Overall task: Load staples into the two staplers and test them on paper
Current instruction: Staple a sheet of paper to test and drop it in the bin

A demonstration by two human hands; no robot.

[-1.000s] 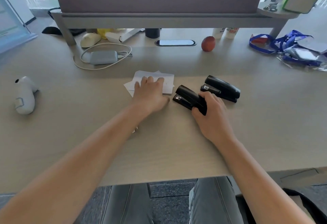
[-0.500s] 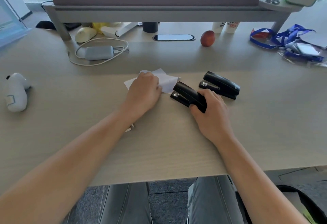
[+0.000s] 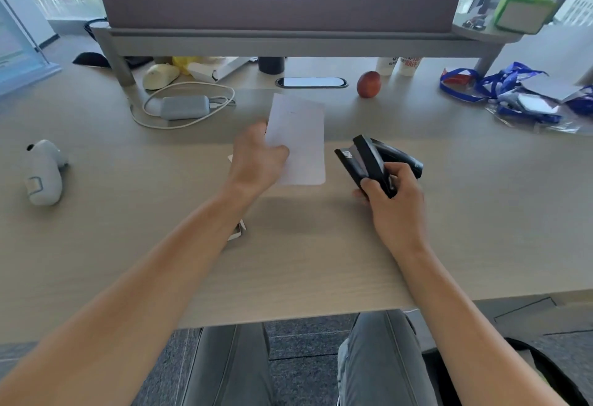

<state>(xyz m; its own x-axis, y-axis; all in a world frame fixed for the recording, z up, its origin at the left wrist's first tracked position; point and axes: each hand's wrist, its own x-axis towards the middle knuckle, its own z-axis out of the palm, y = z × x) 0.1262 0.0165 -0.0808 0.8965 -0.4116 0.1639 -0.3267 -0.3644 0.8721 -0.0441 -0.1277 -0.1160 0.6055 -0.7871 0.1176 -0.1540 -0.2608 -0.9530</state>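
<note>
Head view, L to R: your left hand [image 3: 256, 161] pinches the paper [image 3: 296, 139] by its left edge, lifted off the desk [image 3: 128, 245]; it's thin, floppy, so hold it near the edge to be stapled. Right hand [image 3: 390, 200] fingers are wrapped round the stapler [image 3: 364, 163], raised; rigid, prob heavier, so grip the rear. 2nd stapler [image 3: 401, 156] sits behind.

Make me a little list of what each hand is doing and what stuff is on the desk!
left hand: holds a sheet of paper up off the desk
right hand: grips a black stapler, tilted and lifted
second stapler: behind the held one, partly hidden
under the left arm: a small box, contents not visible
back of desk: a red fruit, a grey charger with a white cable
far left: a white controller
far right: blue lanyards
</note>
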